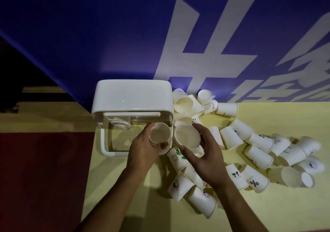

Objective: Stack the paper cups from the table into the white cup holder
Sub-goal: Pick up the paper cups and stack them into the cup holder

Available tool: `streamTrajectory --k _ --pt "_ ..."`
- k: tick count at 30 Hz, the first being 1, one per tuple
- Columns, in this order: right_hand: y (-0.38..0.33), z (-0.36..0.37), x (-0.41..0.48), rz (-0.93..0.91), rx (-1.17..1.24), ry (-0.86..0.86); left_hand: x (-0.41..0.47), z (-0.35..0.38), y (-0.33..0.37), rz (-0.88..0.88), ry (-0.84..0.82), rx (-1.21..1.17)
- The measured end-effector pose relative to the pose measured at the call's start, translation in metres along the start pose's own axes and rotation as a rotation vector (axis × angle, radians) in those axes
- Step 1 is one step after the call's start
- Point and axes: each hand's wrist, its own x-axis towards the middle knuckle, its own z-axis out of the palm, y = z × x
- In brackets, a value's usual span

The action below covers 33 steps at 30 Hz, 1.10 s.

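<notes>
Nearest me, the left hand (142, 148) gripped a paper cup (159, 133), mouth up, at the white cup holder's (132, 96) front right corner. The right hand (205, 154), just beside at three o'clock, gripped a second cup (186, 135). Both were plain white inside. Loose cups (257, 156), some panda-printed, lay tumbled from twelve to four o'clock across the yellow table (267, 214).
</notes>
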Motion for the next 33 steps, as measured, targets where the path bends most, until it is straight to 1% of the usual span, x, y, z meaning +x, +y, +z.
streamTrajectory --k 2,3,5,6,8,11,13,17,19,22,27,31,33 --pt "-0.009 0.010 0.002 -0.050 0.022 0.008 -0.001 -0.001 0.002 0.025 -0.012 0.014" --pt "-0.014 0.016 0.004 -0.075 0.034 0.006 -0.002 -0.002 -0.001 0.044 -0.056 -0.022" --pt "-0.020 0.028 0.007 -0.122 0.045 -0.002 -0.006 -0.005 -0.006 0.044 -0.134 -0.223" --pt "-0.021 0.035 0.008 -0.138 0.038 -0.007 -0.008 -0.007 -0.011 0.039 -0.151 -0.267" --pt "-0.017 0.047 0.010 -0.152 0.003 -0.018 -0.010 -0.009 -0.021 0.035 -0.139 -0.185" --pt "-0.005 0.060 0.012 -0.140 -0.060 -0.026 -0.013 -0.012 -0.031 -0.026 -0.141 -0.181" --pt "0.003 0.065 0.015 -0.111 -0.116 -0.041 -0.013 -0.015 -0.029 -0.061 -0.131 -0.228" --pt "0.016 0.076 0.024 -0.055 -0.229 -0.098 -0.008 -0.019 -0.016 -0.117 -0.057 -0.405" --pt "0.022 0.080 0.027 -0.030 -0.248 -0.150 -0.004 -0.019 -0.009 -0.119 -0.064 -0.381" --pt "0.027 0.079 0.031 0.000 -0.232 -0.240 0.002 -0.013 -0.012 -0.096 -0.098 -0.260" --pt "0.037 0.068 0.042 0.021 -0.233 -0.364 -0.004 -0.005 -0.020 -0.040 -0.056 -0.199" --pt "0.034 0.065 0.044 0.030 -0.212 -0.401 -0.005 -0.005 -0.022 -0.054 -0.069 -0.184" --pt "0.026 0.060 0.039 0.027 -0.205 -0.375 -0.008 -0.008 -0.018 -0.086 -0.061 -0.239"
